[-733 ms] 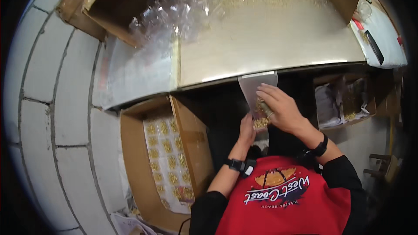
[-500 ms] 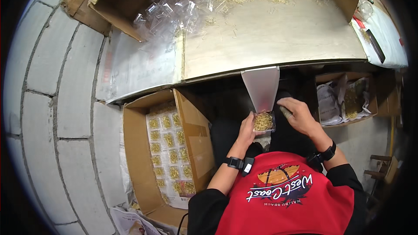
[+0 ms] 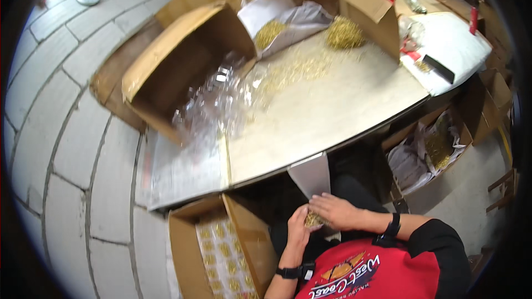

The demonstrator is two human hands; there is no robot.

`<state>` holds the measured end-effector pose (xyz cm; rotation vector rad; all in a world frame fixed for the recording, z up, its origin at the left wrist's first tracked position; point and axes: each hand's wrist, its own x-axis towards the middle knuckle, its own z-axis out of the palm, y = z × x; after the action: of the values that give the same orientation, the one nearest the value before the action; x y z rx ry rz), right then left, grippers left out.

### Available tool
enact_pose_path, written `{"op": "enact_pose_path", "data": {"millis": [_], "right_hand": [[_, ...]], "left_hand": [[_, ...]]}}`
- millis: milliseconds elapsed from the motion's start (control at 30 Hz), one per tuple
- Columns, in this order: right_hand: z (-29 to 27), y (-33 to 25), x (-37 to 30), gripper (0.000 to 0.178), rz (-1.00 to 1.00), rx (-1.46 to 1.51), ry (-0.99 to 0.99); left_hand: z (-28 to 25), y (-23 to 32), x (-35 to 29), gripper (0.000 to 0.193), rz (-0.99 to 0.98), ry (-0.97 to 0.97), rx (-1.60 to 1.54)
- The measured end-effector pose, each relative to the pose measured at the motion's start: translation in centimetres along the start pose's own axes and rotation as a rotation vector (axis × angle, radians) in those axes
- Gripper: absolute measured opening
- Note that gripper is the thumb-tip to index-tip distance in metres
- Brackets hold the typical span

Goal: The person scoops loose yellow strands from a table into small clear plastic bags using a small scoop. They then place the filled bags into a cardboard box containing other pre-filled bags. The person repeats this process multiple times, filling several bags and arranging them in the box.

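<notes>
Low in front of me, my left hand (image 3: 297,228) is closed around a small clear plastic box (image 3: 314,220) filled with gold-coloured wire pieces. My right hand (image 3: 335,211) lies over the box's far side, fingers stretched out together, and hides part of it. Just beyond both hands, a translucent chute (image 3: 311,176) slopes down from the table edge. Several filled boxes stand in rows (image 3: 221,252) inside a cardboard carton (image 3: 252,241) to the left of my hands.
On the table (image 3: 288,144) lie a heap of clear empty boxes (image 3: 219,102), scattered wire pieces (image 3: 296,75) and a gold pile (image 3: 344,33). An open carton (image 3: 160,66) stands at its left. Right of me sits a paper-lined carton (image 3: 407,166).
My view has swung up and tilted, showing more of the table's far side. My right hand, raised beside the box before, now lies over it. The left still holds the box.
</notes>
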<state>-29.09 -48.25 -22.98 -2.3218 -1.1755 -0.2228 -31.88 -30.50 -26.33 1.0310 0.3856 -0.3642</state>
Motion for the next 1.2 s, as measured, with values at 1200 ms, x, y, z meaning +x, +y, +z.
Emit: {"op": "enact_pose_path", "data": {"millis": [1200], "right_hand": [[-1.0, 1.5, 1.7, 0.029, 0.552, 0.511, 0.165]], "left_hand": [[3.6, 2.8, -1.0, 0.024, 0.101, 0.099, 0.114]]}}
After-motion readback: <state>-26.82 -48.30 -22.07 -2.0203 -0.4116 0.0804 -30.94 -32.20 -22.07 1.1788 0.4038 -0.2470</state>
